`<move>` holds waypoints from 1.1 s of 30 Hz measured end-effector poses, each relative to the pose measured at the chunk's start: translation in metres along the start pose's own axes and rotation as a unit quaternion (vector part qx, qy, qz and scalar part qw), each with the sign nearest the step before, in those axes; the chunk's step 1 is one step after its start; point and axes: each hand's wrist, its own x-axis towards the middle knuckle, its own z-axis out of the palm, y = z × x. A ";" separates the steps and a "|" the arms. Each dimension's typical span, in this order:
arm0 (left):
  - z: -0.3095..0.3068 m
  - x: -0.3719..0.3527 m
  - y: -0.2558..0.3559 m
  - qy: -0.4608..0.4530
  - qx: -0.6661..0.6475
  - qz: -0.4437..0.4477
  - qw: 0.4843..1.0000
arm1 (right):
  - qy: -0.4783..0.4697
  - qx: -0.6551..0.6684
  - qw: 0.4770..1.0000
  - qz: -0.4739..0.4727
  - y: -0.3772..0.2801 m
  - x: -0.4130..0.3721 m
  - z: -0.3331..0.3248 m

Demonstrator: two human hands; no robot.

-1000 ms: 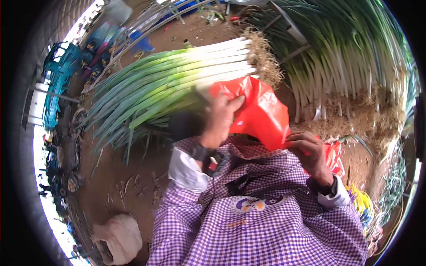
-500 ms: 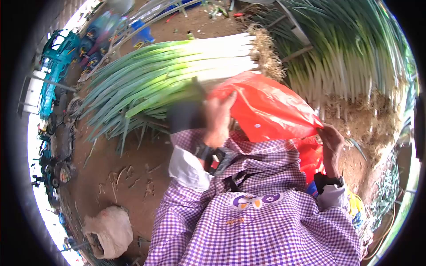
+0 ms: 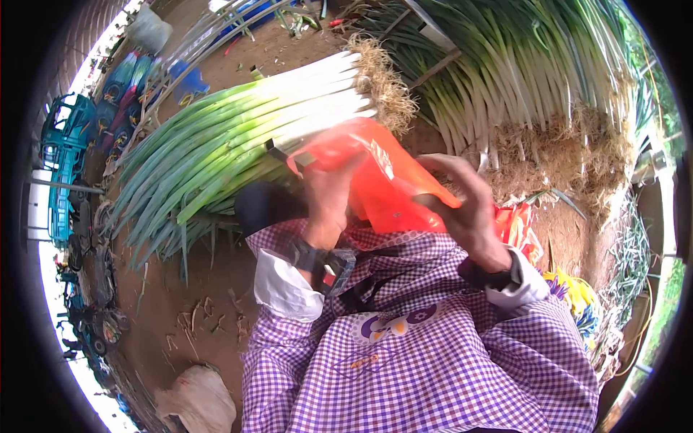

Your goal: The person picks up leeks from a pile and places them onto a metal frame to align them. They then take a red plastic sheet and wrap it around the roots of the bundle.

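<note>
A red plastic bag is stretched in front of my lap. My left hand, blurred by motion, is closed on the bag's left part. At the bag's right edge, my right hand is curved with fingers and thumb apart, and red plastic shows in the gap. Just beyond the bag lies a big pile of long green onions, white stalks and roots to the right, green leaves to the left. More red plastic shows to the right, behind my right hand.
A second large stack of green onions lies at the far right, roots toward me. A metal frame crosses its left side. A pale sack sits lower left, and a yellow-and-blue bundle at my right. Vehicles stand far left.
My right hand has moved left and its fingers have come apart from the bag's far right corner. The bag is less spread out. My left hand shifted slightly left, and the view has turned.
</note>
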 end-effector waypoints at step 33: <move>0.013 0.012 0.097 0.014 0.531 0.449 0.718 | -0.111 0.343 0.925 0.117 0.009 0.101 -0.001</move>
